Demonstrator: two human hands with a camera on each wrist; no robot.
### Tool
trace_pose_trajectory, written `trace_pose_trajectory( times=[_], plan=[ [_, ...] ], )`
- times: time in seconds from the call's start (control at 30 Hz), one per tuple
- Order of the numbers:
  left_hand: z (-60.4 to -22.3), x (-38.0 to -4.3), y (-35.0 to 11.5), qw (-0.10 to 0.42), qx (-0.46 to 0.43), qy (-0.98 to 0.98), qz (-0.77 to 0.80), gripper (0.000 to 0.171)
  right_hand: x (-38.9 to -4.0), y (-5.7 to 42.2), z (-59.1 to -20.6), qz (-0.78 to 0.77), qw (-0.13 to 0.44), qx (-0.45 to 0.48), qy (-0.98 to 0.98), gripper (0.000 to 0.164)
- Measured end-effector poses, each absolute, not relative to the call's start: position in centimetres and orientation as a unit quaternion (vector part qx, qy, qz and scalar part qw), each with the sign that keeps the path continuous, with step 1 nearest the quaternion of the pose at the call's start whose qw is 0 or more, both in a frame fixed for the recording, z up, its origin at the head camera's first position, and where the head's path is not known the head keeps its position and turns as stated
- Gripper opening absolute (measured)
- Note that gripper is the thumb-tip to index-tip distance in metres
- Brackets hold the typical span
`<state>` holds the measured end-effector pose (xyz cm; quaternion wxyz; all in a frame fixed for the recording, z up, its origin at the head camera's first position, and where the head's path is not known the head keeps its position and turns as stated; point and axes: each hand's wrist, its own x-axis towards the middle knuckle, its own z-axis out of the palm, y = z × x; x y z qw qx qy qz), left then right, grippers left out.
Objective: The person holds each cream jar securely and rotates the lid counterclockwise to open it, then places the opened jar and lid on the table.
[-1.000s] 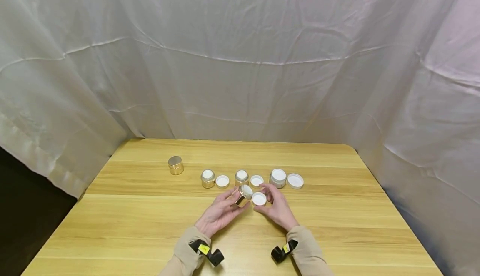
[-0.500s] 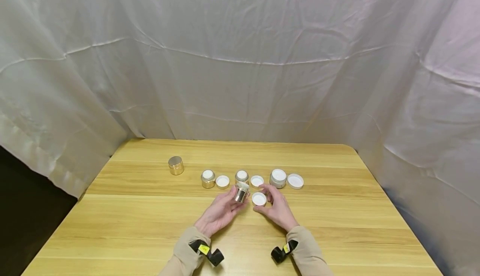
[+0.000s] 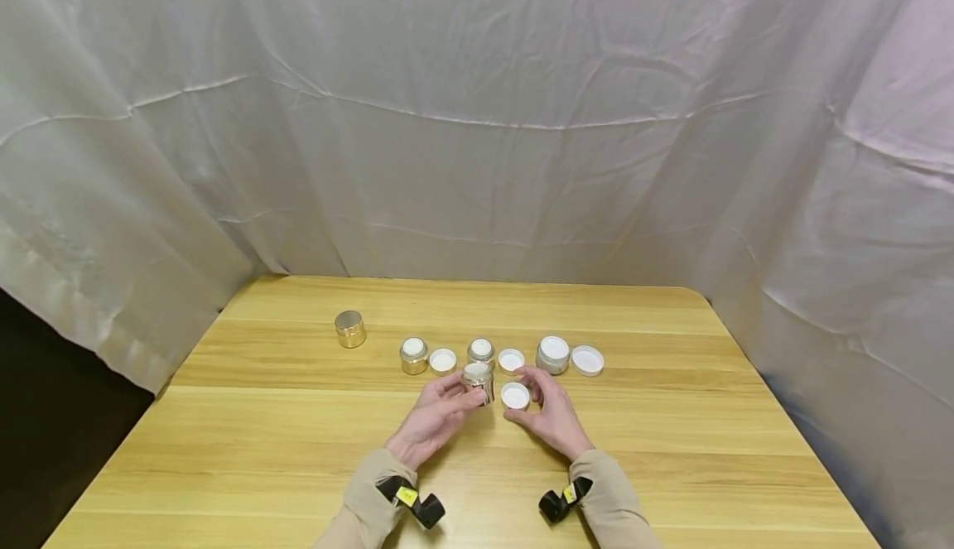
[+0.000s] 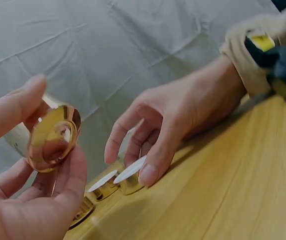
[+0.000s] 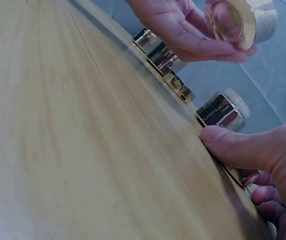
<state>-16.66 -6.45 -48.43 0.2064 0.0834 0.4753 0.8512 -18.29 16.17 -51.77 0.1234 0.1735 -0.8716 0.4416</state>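
Here the left hand (image 3: 434, 423) grips a jar (image 3: 480, 381) mouth-up, axis slightly tilted; the right hand (image 3: 554, 418) curls round an upturned lid (image 3: 514, 397)

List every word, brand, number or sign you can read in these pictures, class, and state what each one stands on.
None can be read with certainty.
Yellow label on the left wrist's black mount: dark marks, too small to read.
Yellow tag on the right wrist's black mount: too small or blurred to read.
Jar in the left hand: no legible lettering.
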Motion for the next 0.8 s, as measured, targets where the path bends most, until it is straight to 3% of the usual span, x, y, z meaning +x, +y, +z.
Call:
trace_pose_trajectory(
  times=[0.1,0.27,0.5,0.8],
  plan=[
    [-48.34,-16.67,-6.36,0.178,0.073,0.551,0.812,0.059,-18.27,16.16,-51.78,0.441,0.119,0.171,-0.873,0.066],
    [-48.29,-16.68,-6.27,0.136,0.053,0.648,0.748,0.066,-18.31,16.13,-51.87,0.441,0.118,0.170,-0.873,0.065],
    [-48.41,-16.61,-6.21,0.095,0.058,0.704,0.701,0.060,-18.31,16.16,-51.90,0.442,0.121,0.174,-0.872,0.065],
    [-49.03,-16.66,-6.34,0.091,0.081,0.734,0.669,0.053,-18.29,16.24,-51.90,0.439,0.123,0.179,-0.872,0.064]
  ],
)
